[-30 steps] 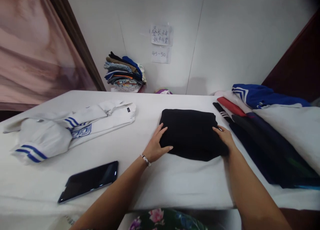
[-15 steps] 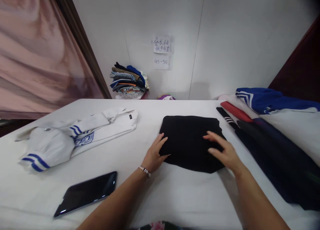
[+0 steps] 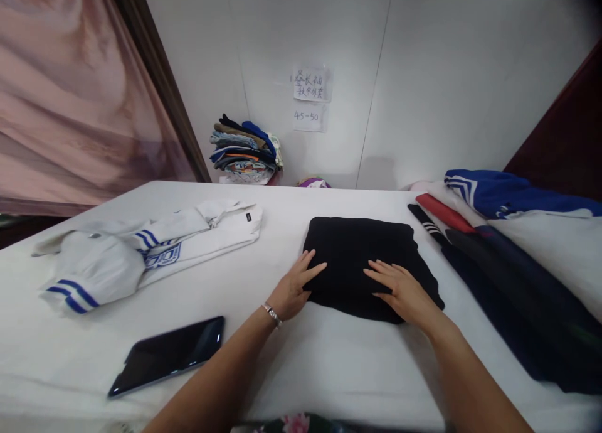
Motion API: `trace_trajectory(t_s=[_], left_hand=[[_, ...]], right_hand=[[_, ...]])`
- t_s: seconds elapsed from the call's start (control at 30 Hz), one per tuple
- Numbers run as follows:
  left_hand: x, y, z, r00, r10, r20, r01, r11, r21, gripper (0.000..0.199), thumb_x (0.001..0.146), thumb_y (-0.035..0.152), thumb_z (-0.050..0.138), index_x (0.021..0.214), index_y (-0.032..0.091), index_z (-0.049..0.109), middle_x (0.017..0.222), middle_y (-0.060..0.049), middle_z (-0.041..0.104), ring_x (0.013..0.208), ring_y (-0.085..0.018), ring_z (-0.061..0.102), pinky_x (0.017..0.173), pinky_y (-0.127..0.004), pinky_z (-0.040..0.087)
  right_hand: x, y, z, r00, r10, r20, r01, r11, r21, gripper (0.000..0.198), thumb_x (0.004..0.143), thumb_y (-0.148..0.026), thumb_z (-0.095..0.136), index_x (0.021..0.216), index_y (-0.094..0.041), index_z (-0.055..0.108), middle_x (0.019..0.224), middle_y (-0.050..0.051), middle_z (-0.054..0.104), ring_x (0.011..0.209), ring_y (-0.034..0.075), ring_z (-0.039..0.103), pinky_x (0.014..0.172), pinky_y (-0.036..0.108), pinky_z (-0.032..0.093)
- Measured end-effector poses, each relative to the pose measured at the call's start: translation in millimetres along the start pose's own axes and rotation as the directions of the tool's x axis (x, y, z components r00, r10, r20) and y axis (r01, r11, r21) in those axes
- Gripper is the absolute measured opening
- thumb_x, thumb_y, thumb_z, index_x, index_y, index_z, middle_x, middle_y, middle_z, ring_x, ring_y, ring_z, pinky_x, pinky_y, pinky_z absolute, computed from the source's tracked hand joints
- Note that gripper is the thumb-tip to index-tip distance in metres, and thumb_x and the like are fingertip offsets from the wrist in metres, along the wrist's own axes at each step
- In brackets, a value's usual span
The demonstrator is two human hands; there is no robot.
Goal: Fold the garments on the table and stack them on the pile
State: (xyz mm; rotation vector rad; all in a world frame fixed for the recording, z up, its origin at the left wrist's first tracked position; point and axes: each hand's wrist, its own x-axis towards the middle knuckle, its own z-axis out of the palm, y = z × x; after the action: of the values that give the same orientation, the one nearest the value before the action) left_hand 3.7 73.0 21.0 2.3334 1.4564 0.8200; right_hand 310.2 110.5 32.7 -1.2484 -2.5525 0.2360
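Observation:
A folded black garment lies flat on the white table in front of me. My left hand rests at its left edge, fingers apart, with the fingertips on the cloth. Across the lower right part of the garment, my right hand lies with its fingers spread and stretched out on the fabric. Neither hand grips the cloth. A loose flap of the garment sticks out under and beyond the right hand.
At the left lies a white jacket with blue stripes; nearer me is a dark tablet. Piled clothes, including dark ones and a blue one, line the right side. A clothes stack stands beyond the table.
My right hand has moved left and lowered flat onto the black garment. A flap now reaches farther out at its lower right. My left hand stays at the left edge.

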Motion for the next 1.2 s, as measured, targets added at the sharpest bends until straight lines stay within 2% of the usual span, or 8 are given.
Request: trace_trajectory(t_s=[0.1,0.27,0.43,0.57,0.67,0.87,1.07,1.2], left_hand=[[0,5,-2,0.996,-0.053,0.071,0.050,0.997,0.052,0.085,0.063,-0.013,0.041,0.134,0.032,0.048,0.155,0.000,0.024,0.143,-0.022,0.016,0.113,-0.046,0.032],[1,21,-5,0.979,-0.170,0.113,0.152,0.976,0.156,0.077,0.066,-0.009,0.043,0.133,0.029,0.051,0.155,-0.002,0.024,0.143,-0.024,0.017,0.101,-0.041,0.048],[1,23,-5,0.986,-0.140,0.087,0.123,0.976,0.182,0.071,0.068,-0.004,0.047,0.133,0.024,0.051,0.154,-0.008,0.028,0.142,-0.027,0.020,0.105,-0.045,0.042],[1,24,-2,0.999,-0.031,-0.015,0.033,0.981,0.192,0.075,0.064,-0.001,0.051,0.136,0.019,0.045,0.150,-0.012,0.034,0.140,-0.030,0.025,0.110,-0.051,0.033],[0,27,0,0.992,0.081,-0.099,-0.063,0.982,0.177,0.074,0.066,0.002,0.053,0.138,0.017,0.041,0.145,-0.012,0.042,0.136,-0.029,0.033,0.110,-0.051,0.032],[1,27,4,0.949,0.135,-0.285,-0.108,0.988,0.106,0.039,0.071,0.008,0.062,0.109,0.017,0.060,0.113,-0.010,0.059,0.108,-0.023,0.054,0.096,-0.043,0.045],[4,26,0,0.986,0.104,-0.134,-0.091,0.991,0.099,0.023,0.075,0.009,0.064,0.095,0.020,0.067,0.093,-0.004,0.063,0.096,-0.020,0.055,0.090,-0.041,0.044],[4,29,-3,0.994,0.076,-0.076,-0.066,0.990,0.123,0.021,0.076,0.010,0.065,0.094,0.021,0.069,0.092,-0.003,0.063,0.095,-0.020,0.055,0.090,-0.041,0.042]], right_hand=[[-1,-2,4,1.000,0.000,-0.008,0.000,1.000,0.007,0.051,0.084,-0.022,0.055,0.133,-0.037,0.050,0.144,0.000,0.045,0.135,0.022,0.038,0.110,0.051,0.029],[-5,-7,8,1.000,0.006,-0.026,-0.007,0.999,-0.038,0.052,0.083,-0.020,0.054,0.133,-0.034,0.050,0.145,0.001,0.044,0.136,0.022,0.036,0.111,0.051,0.028],[-9,-26,0,0.998,0.042,-0.036,-0.045,0.995,-0.087,0.054,0.087,-0.033,0.053,0.140,-0.028,0.042,0.149,0.006,0.037,0.139,0.024,0.031,0.112,0.054,0.025],[-2,-51,-4,0.994,-0.033,-0.100,0.021,0.993,-0.112,0.060,0.088,-0.038,0.052,0.144,-0.026,0.034,0.152,0.006,0.030,0.141,0.023,0.026,0.113,0.053,0.023],[6,-63,2,0.989,-0.111,-0.101,0.098,0.987,-0.129,0.055,0.090,-0.031,0.049,0.143,-0.027,0.037,0.149,0.004,0.036,0.139,0.022,0.030,0.113,0.052,0.025],[6,-58,17,0.986,-0.085,-0.145,0.071,0.993,-0.097,0.050,0.091,-0.021,0.044,0.141,-0.029,0.040,0.144,0.004,0.044,0.134,0.020,0.040,0.108,0.048,0.035],[1,-56,16,0.995,-0.060,-0.078,0.058,0.998,-0.024,0.048,0.090,-0.019,0.043,0.135,-0.031,0.048,0.144,0.003,0.045,0.134,0.021,0.040,0.110,0.051,0.030],[4,-62,1,0.999,-0.033,0.016,0.032,0.997,0.071,0.044,0.090,-0.036,0.049,0.134,-0.029,0.051,0.144,0.005,0.044,0.136,0.025,0.036,0.111,0.053,0.027]])
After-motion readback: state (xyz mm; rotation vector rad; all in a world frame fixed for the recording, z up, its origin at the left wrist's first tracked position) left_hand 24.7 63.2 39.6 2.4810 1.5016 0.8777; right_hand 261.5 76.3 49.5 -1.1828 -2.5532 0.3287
